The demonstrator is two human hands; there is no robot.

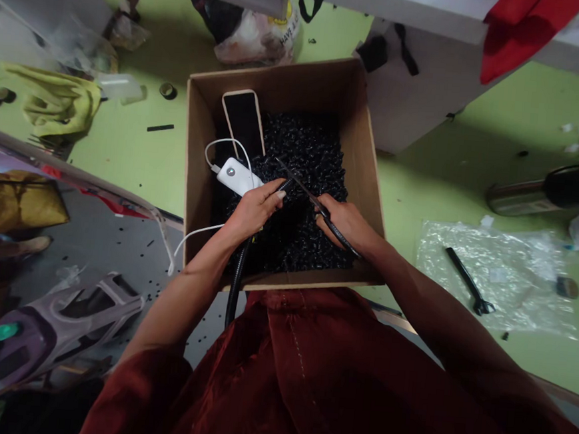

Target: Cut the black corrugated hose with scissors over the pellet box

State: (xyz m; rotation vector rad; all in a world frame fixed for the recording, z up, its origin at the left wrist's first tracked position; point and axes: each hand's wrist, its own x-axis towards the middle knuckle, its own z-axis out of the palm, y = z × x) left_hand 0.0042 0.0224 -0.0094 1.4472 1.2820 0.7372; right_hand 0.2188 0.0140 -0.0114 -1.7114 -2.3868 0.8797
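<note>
Left hand [256, 209] closed around black corrugated tube [239, 273], end held over cardboard box [200, 170] of small black cut pieces [308, 171]. Right hand [346, 223] gripping scissors [315, 202], blades parted near tube end. Best to keep tube tip steady above the pile, feed short lengths, cut square, fingers clear of blades. Phone [243, 123] and white power bank [236, 175] inside box, left side.

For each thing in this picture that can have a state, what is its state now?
cardboard box: open, partly filled with small black pieces.
phone: screen dark, leaning against the box wall.
white power bank: white cable plugged in, lying on the pieces.
scissors: blades open, held in the right hand.
black hose: held in the left hand, its end by the blades.
</note>
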